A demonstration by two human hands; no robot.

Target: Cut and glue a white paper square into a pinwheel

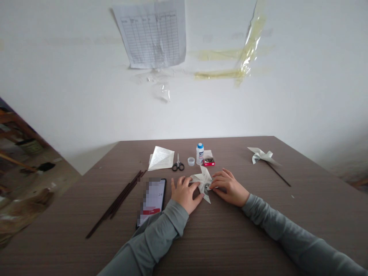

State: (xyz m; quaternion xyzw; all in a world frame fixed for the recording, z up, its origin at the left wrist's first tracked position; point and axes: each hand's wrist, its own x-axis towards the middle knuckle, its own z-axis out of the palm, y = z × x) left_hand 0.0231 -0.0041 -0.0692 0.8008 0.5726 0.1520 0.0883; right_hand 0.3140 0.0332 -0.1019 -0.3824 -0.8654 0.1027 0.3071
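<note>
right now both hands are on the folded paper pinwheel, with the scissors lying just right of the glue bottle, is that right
Not quite. Both the left hand and the right hand are on the folded paper pinwheel, but the scissors lie left of the glue bottle, not right of it. The head view shows this.

Brown wood-grain table point(230, 237) against plain white wall point(71, 84); printed grid sheet point(152, 32) and yellowed tape strips point(230, 63) stuck above table's far edge.
</note>
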